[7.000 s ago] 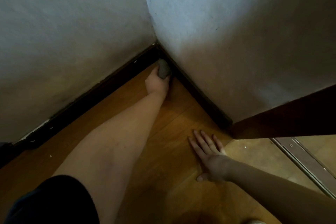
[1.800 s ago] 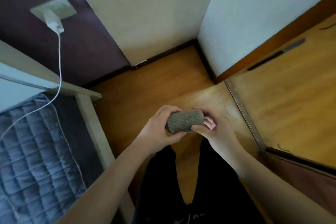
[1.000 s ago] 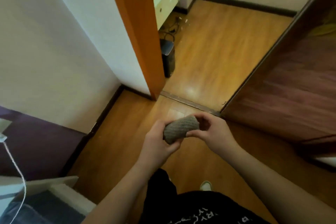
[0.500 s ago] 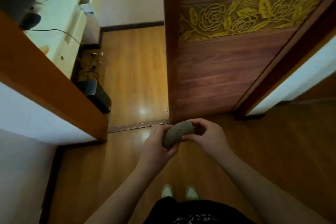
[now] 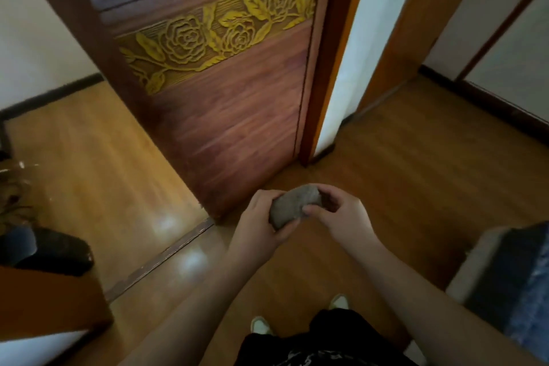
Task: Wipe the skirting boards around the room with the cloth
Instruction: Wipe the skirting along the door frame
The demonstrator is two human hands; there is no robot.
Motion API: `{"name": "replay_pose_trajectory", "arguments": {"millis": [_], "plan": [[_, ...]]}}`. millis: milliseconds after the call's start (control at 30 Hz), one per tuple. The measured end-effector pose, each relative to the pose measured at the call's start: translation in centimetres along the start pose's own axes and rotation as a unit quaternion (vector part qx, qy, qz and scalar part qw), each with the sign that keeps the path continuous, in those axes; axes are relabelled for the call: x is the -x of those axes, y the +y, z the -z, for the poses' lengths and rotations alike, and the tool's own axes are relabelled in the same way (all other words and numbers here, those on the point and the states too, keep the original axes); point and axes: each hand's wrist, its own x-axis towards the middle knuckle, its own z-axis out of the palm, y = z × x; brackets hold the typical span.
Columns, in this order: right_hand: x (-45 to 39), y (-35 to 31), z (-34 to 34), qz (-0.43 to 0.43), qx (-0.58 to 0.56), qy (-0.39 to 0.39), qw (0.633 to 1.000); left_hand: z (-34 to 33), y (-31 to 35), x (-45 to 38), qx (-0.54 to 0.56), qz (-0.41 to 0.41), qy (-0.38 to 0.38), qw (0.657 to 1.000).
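Note:
A grey textured cloth (image 5: 292,205), rolled into a bundle, sits between both hands in front of my waist. My left hand (image 5: 261,224) wraps its lower left end. My right hand (image 5: 341,215) pinches its upper right end with thumb and fingers. I am standing over the wooden floor. Dark skirting board (image 5: 502,105) runs along the white wall at the right. Another stretch of dark skirting board (image 5: 50,95) lines the wall at the far left, behind the door.
An open dark wooden door (image 5: 225,92) with a gold rose carving stands straight ahead, its edge by an orange door frame (image 5: 329,62). A metal threshold strip (image 5: 166,255) crosses the floor. A black box (image 5: 44,249) sits left; a bed corner (image 5: 511,279) is at the right.
I have stood up from the corner where my left hand wiped the skirting, and the view has swung right to face the door. Both hands now hold the rolled cloth.

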Motion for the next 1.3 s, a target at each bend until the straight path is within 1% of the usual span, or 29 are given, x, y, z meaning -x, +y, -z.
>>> {"name": "replay_pose_trajectory", "arguments": {"millis": [100,200,367,500,667,800,967,1033,1167,1200,1233,1300], "plan": [[0.1,1.1,3.3,-0.013,-0.002,0.032,0.999,-2.3,2.3,-2.2,0.000,-0.027,-0.025,0.999],[0.0,2.3,6.9,-0.035,-0.021,0.045,0.998,-4.6,4.6,-3.9,0.026,-0.045,-0.061,0.997],[-0.5,5.5,14.0,-0.042,-0.071,0.086,0.993,-10.2,9.4,-6.9,0.046,-0.051,-0.108,0.992],[-1.0,7.8,19.3,-0.056,-0.089,0.108,0.989,-15.1,13.1,-8.9,0.070,-0.046,-0.118,0.990],[-2.1,10.2,26.3,-0.065,-0.093,0.115,0.987,-20.9,17.4,-11.0,0.071,-0.051,-0.104,0.991],[-3.0,11.3,29.4,-0.062,-0.101,0.114,0.986,-23.1,19.3,-12.1,0.106,-0.035,-0.120,0.986],[-4.9,11.8,30.3,-0.056,-0.155,0.133,0.977,-23.7,19.8,-14.0,0.152,-0.008,-0.168,0.974],[-5.9,11.5,30.0,-0.053,-0.156,0.146,0.975,-23.4,19.7,-14.9,0.163,-0.011,-0.157,0.974],[-8.7,11.3,29.3,-0.081,-0.092,0.247,0.961,-23.3,18.5,-17.6,0.155,-0.040,-0.093,0.983],[-9.4,11.2,29.0,-0.088,-0.082,0.255,0.960,-23.4,18.2,-18.3,0.140,-0.056,-0.072,0.986],[-10.2,11.0,28.7,-0.093,-0.077,0.247,0.961,-23.6,17.9,-19.1,0.123,-0.070,-0.052,0.989],[-12.1,10.7,28.0,-0.112,-0.098,0.207,0.967,-24.1,17.4,-20.8,0.088,-0.103,-0.022,0.990]]}}
